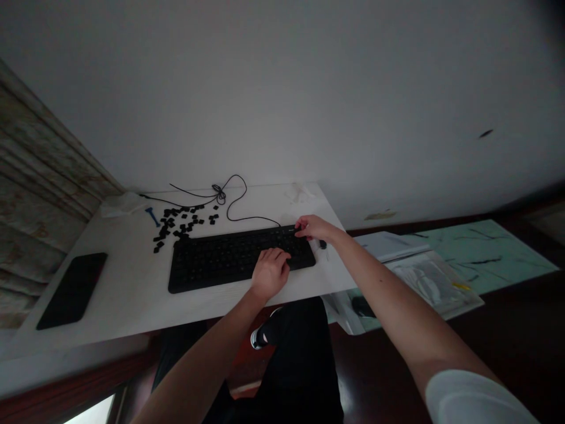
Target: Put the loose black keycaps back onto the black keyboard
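A black computer keyboard [229,259] lies on a white desktop [128,282]. My left hand [270,272] rests on its right half, fingers curled over the keys, with nothing visible in them. My right hand [312,227] reaches over the keyboard's far right corner, its fingertips at the top row. Whether those fingertips hold anything is hidden. Beyond the keyboard's left end lie several loose black keycaps [180,224]. A small blue tool [152,217] lies just left of them. A black cable [232,200] loops from the keyboard's far edge.
A black smartphone [73,291] lies face down or dark at the desk's left. A small black object [323,244] sits right of the keyboard. A wall runs behind the desk, a curtain [39,194] hangs left, and papers [424,277] lie lower right.
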Demonstrator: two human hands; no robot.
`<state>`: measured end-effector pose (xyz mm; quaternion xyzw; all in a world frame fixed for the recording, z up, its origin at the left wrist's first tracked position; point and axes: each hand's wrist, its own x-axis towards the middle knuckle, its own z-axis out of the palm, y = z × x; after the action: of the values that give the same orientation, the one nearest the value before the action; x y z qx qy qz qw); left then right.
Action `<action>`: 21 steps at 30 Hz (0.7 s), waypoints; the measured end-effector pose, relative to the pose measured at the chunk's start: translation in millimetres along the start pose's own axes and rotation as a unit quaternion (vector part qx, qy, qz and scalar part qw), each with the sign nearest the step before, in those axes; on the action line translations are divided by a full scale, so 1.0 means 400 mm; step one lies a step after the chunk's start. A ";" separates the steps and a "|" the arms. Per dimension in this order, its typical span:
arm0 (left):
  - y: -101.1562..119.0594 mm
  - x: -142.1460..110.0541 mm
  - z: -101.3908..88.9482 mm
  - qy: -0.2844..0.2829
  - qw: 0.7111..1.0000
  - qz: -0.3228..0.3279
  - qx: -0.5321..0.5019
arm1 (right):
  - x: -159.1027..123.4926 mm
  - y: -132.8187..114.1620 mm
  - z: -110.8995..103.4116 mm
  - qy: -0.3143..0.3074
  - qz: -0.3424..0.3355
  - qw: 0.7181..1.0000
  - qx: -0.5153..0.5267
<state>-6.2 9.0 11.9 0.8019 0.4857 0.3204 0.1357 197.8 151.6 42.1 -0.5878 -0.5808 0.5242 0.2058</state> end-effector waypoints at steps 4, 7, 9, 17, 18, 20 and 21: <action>0.000 -0.001 0.000 0.001 1.000 -0.004 -0.006 | 0.033 -0.009 -0.009 -0.007 0.082 0.996 0.048; 0.001 -0.001 0.000 0.002 1.000 -0.006 -0.008 | 0.048 -0.016 -0.010 -0.017 0.114 0.993 0.005; 0.003 0.000 -0.001 -0.002 1.000 -0.004 -0.006 | 0.050 -0.022 -0.011 -0.039 0.126 0.990 -0.048; 0.003 0.004 -0.007 -0.031 0.999 -0.012 0.008 | -0.018 -0.011 -0.039 -0.012 0.037 0.999 -0.006; 0.002 0.004 -0.007 -0.031 0.999 -0.013 0.006 | -0.028 -0.002 -0.041 0.028 0.024 0.999 0.004; 0.001 0.003 -0.006 -0.028 1.000 -0.013 0.002 | -0.044 0.019 -0.043 0.111 -0.002 0.994 0.003; 0.000 0.003 -0.005 -0.025 1.000 -0.012 0.001 | -0.051 0.030 -0.043 0.148 -0.020 0.989 -0.009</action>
<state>-7.1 9.8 14.0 0.8039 0.4920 0.2980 0.1514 222.5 136.8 45.9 -0.6488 -0.5601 0.4224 0.2949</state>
